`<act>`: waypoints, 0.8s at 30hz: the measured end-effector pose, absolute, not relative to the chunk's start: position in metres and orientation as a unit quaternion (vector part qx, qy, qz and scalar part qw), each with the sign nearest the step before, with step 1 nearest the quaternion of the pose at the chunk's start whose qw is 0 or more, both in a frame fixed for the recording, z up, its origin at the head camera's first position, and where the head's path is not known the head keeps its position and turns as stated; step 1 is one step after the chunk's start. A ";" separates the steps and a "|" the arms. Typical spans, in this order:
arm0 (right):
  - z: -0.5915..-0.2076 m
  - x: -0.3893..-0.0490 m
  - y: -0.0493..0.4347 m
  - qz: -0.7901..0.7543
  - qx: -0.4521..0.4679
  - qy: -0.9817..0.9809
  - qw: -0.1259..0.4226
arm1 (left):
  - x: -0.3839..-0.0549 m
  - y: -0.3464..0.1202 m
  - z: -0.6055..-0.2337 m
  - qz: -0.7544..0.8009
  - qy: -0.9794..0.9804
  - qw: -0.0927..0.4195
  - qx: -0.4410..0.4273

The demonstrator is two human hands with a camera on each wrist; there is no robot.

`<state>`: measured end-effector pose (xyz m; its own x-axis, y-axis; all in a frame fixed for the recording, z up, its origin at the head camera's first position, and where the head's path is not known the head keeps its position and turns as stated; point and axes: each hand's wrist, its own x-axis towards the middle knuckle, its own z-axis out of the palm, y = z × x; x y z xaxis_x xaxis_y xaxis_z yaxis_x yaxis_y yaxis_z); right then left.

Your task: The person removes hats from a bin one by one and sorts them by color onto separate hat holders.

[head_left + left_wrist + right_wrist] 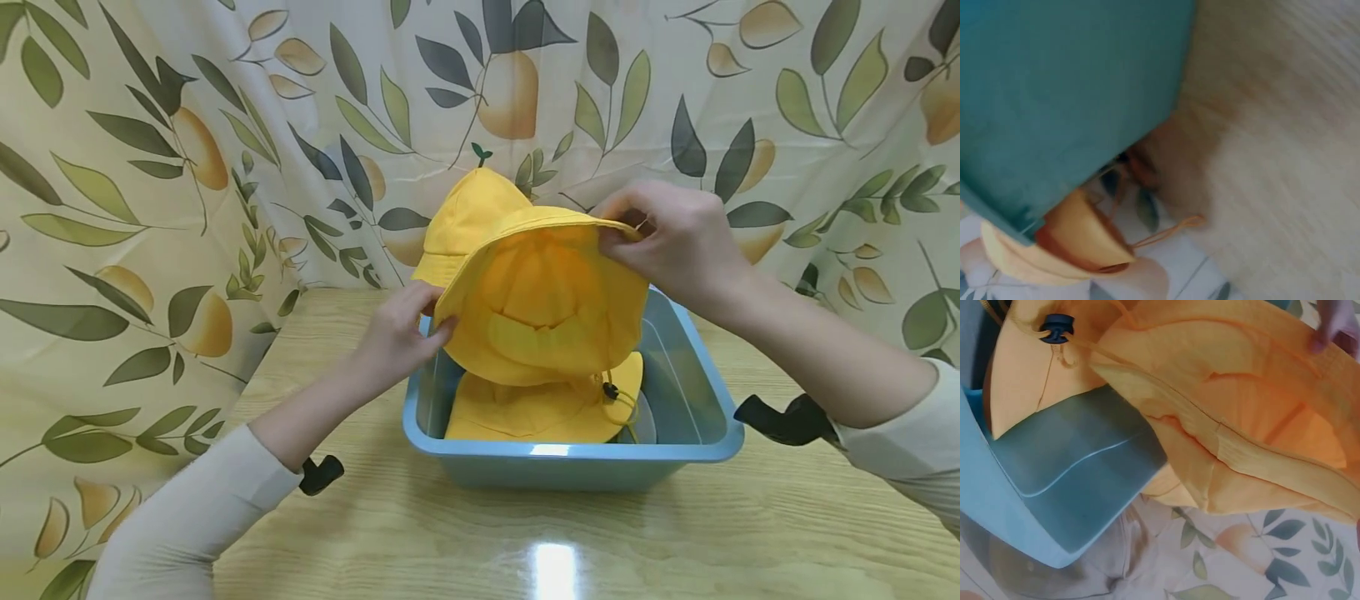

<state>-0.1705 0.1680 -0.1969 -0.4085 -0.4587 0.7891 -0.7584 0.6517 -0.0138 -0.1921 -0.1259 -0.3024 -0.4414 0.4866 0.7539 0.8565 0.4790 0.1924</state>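
Note:
A yellow brimmed hat (540,292) is held up over the blue bin (570,451), its inside facing me. My left hand (405,329) pinches the left side of the brim; my right hand (675,242) pinches the upper right edge. In the right wrist view, the hat's inner band (1260,459) shows, with the left hand (1338,325) at the upper right. Behind it rises a yellow crown (472,204) topped by a small green sprout (482,154). More yellow fabric (525,412) lies in the bin, near a cord with a black toggle (611,390).
The bin stands on a light wooden table (360,517) before a leaf-and-fruit patterned curtain (300,167). A grey rounded thing (643,419) lies inside the bin at the right. In the right wrist view, a greyish thing (1054,562) sits beyond the bin.

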 end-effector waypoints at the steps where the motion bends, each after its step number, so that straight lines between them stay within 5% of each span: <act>1: -0.197 -0.170 0.169 0.194 0.370 -0.818 0.395 | -0.193 -0.126 -0.306 -0.284 -0.804 0.310 -0.421; 9: -0.203 -0.174 0.179 0.232 0.401 -0.790 0.402 | -0.198 -0.126 -0.316 -0.295 -0.837 0.269 -0.374; 17: -0.210 -0.181 0.195 0.188 0.413 -0.789 0.414 | -0.204 -0.136 -0.299 -0.377 -0.798 0.337 -0.329; 24: -0.212 -0.181 0.201 0.118 0.324 -0.853 0.393 | -0.207 -0.145 -0.272 -0.357 -0.760 0.404 -0.363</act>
